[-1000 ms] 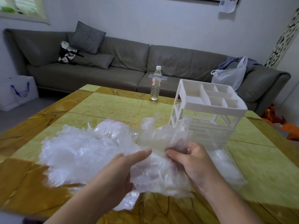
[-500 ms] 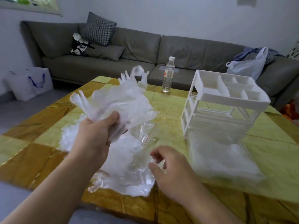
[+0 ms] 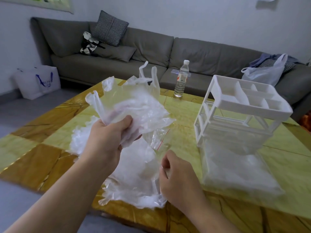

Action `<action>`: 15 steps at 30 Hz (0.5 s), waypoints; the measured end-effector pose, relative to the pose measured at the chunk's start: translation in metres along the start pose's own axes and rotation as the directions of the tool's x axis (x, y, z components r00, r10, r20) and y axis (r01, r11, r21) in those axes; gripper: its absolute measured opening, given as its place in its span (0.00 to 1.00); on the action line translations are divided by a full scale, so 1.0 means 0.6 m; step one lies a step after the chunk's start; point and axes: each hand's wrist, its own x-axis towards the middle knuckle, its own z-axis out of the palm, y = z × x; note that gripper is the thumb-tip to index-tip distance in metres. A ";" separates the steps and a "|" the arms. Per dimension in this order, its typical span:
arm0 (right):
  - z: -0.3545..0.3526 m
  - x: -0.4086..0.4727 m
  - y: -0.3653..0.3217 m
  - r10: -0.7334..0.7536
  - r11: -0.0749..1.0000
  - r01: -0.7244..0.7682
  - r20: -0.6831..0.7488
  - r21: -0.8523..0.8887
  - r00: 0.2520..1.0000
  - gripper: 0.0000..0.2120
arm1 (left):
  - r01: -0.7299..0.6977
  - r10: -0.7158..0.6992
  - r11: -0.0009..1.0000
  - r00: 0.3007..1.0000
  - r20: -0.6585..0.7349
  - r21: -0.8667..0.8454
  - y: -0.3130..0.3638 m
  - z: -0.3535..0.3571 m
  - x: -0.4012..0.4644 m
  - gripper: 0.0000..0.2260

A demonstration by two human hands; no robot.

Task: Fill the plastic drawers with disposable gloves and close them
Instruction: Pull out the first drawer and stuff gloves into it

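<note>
My left hand (image 3: pixel 107 140) grips a bunch of clear disposable gloves (image 3: pixel 134 105) raised above the table. Below it lies a clear bag with more gloves (image 3: pixel 136 175) spread on the tabletop. My right hand (image 3: pixel 178 175) pinches the bag's right edge with curled fingers. The white plastic drawer frame (image 3: pixel 235 111) stands to the right, its divided top tray showing. A clear drawer (image 3: pixel 235 169) holding gloves is pulled out in front of the frame.
The yellow-green and brown marble table (image 3: pixel 33 158) carries a water bottle (image 3: pixel 181 79) at its far edge. A grey sofa (image 3: pixel 151 52) runs behind, with a white plastic bag (image 3: pixel 265 73) on its right end. A white shopping bag (image 3: pixel 37 81) stands on the floor at left.
The left hand has lifted a bunch of gloves out of the pile and holds it up. The right hand dropped to the bag's edge. The view has drawn closer.
</note>
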 end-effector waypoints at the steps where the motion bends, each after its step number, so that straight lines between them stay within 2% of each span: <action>1: -0.003 0.001 0.000 0.049 0.995 -0.050 0.008 0.092 0.999 0.11 | 0.003 -0.003 1.000 1.000 -0.001 0.005 0.000 -0.001 0.001 0.08; 3: -0.005 0.003 -0.003 0.108 0.977 -0.118 0.069 0.176 0.992 0.09 | 0.007 -0.007 1.000 1.000 -0.004 0.014 -0.001 0.000 0.000 0.09; 5: 0.000 0.003 -0.003 0.105 0.978 -0.124 0.117 0.168 0.988 0.07 | 0.008 -0.008 1.000 1.000 -0.006 0.014 -0.002 0.002 -0.001 0.08; 9: 0.005 0.008 -0.001 0.099 0.982 -0.115 0.108 0.152 0.989 0.12 | 0.008 -0.007 0.999 1.000 -0.020 0.033 -0.004 0.003 -0.001 0.05; 11: -0.008 0.012 0.003 0.140 0.963 -0.156 0.088 0.220 0.986 0.10 | -0.001 0.001 0.999 1.000 -0.016 0.051 -0.003 0.002 -0.001 0.03; 15: -0.052 0.018 0.017 0.245 0.883 -0.263 0.096 0.388 0.965 0.09 | -0.011 0.013 0.999 0.999 -0.042 0.038 0.001 -0.001 0.002 0.05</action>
